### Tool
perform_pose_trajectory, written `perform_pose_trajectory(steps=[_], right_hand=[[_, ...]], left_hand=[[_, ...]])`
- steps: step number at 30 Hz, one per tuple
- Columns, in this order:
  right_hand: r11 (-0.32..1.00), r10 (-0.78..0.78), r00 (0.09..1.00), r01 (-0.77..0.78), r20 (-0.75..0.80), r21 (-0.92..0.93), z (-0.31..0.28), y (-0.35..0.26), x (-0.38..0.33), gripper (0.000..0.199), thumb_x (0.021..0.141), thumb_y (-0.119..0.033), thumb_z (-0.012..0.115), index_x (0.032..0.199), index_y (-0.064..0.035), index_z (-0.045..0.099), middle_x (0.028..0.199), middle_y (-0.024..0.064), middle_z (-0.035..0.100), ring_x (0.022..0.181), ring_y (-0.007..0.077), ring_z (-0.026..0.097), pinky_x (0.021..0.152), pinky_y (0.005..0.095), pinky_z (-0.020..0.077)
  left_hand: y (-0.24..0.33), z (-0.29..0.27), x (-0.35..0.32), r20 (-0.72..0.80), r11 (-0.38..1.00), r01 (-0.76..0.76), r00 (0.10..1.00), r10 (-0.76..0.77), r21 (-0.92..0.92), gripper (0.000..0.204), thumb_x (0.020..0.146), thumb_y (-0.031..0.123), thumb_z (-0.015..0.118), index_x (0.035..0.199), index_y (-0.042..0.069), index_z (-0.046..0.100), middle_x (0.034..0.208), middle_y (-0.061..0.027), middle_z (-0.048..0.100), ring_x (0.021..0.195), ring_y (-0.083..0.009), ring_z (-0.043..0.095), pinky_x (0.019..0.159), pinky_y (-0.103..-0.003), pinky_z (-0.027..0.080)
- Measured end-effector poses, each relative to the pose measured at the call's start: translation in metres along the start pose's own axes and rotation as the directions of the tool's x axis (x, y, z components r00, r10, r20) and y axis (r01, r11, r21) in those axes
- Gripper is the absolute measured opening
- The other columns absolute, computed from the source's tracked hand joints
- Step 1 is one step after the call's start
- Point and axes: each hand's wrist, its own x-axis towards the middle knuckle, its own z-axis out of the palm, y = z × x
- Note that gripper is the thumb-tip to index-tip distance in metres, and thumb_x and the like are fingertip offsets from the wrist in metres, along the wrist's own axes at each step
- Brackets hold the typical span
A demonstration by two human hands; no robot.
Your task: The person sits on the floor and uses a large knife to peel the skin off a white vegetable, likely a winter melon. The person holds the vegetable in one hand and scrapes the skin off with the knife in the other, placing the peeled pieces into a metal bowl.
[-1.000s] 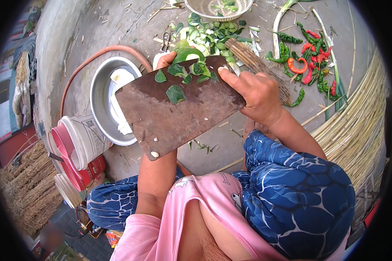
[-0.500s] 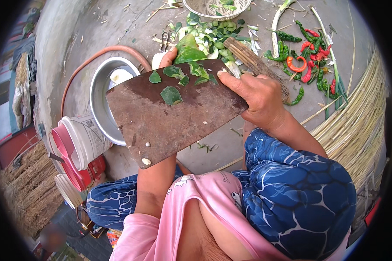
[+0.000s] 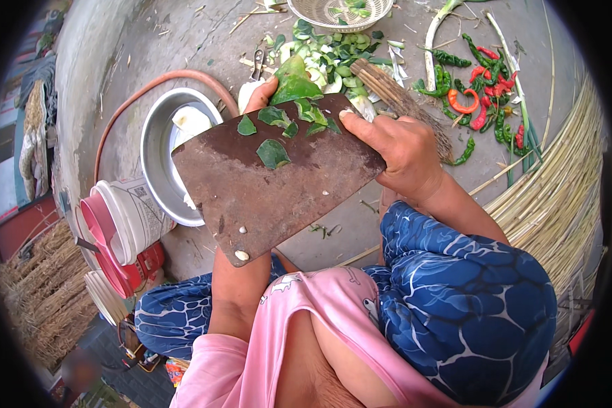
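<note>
1. Cleaver [image 3: 279, 197], broad and rusty brown, is held tilted above the ground [image 3: 177, 47] in the middle of the view, its face toward the person
2. At far left, on the ground, a white bucket [image 3: 134, 224] stands beside a pink-red vessel [image 3: 100, 219]
3. Next comes a metal basin [image 3: 151, 126], a white piece [image 3: 191, 120] lying inside; the cleaver's left corner covers part of its right rim, and an orange-brown hose [image 3: 110, 129] curves around its far side
4. The person's left hand [image 3: 260, 98] grips a glossy green vegetable [image 3: 296, 83] just beyond the cleaver's upper edge; most of its fingers are hidden
5. On the cleaver, pale bits [image 3: 241, 256] cling near the bottom corner, and green pieces [image 3: 273, 154] lie toward the upper edge
6. Beyond, chopped vegetables [image 3: 333, 61] lie heaped on the ground, near the rim of a woven basket [image 3: 340, 28]
7. The right hand [image 3: 409, 153] is closed around the cleaver's right end, thumb flat on its face; a twig brush [image 3: 391, 92] lies just beyond
8. Farther right, red and green peppers [image 3: 464, 102] lie on the ground between long pale-stemmed onions [image 3: 431, 68]; at the ground's right edge lie dry stalks [image 3: 557, 173]
</note>
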Motion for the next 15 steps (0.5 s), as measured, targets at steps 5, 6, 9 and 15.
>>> perform_pose_trajectory(steps=[5,6,9,15], right_hand=[[1.0,0.023,1.0,-0.023,-0.009,0.006,0.005,0.007,-0.001,0.067,0.061,-0.007,0.071,0.126,-0.0247,0.065,0.071,0.0018,0.054,0.058,0.0246,0.058,0.054,0.0363,0.0482],[0.999,0.048,0.999,-0.048,-0.01,-0.005,0.01,0.013,-0.005,0.068,0.061,-0.007,0.071,0.127,-0.0246,0.064,0.071,0.0019,0.054,0.058,0.0249,0.058,0.054,0.0365,0.0484],[0.996,0.089,0.996,-0.089,-0.004,-0.016,0.013,0.017,-0.008,0.071,0.061,-0.005,0.07,0.128,-0.0246,0.063,0.071,0.0022,0.055,0.061,0.0256,0.06,0.055,0.038,0.0495],[0.988,0.15,0.989,-0.15,0.002,0.046,0.018,0.023,-0.01,0.072,0.061,-0.002,0.068,0.129,-0.0253,0.062,0.077,0.0033,0.061,0.065,0.0278,0.063,0.058,0.0396,0.0513]], left_hand=[[0.001,0.018,-0.005,-0.109,1.0,0.027,0.994,-0.027,-0.006,0.047,0.101,0.035,0.044,0.139,0.008,0.05,0.13,-0.013,0.061,0.114,-0.0275,0.062,0.1,-0.046,0.05],[-0.012,0.026,-0.006,-0.156,0.996,-0.088,0.984,0.087,0.004,0.045,0.101,0.034,0.047,0.135,0.006,0.052,0.127,-0.0144,0.062,0.111,-0.0279,0.063,0.096,-0.045,0.052],[-0.024,0.035,-0.01,-0.202,0.978,-0.199,0.958,0.206,0.054,0.044,0.101,0.034,0.048,0.134,0.006,0.053,0.126,-0.0141,0.063,0.109,-0.0276,0.063,0.095,-0.044,0.052],[-0.023,0.024,-0.008,-0.237,0.971,-0.228,0.942,0.237,0.067,0.042,0.1,0.034,0.05,0.131,0.006,0.055,0.122,-0.0136,0.063,0.106,-0.0271,0.064,0.093,-0.043,0.053]])
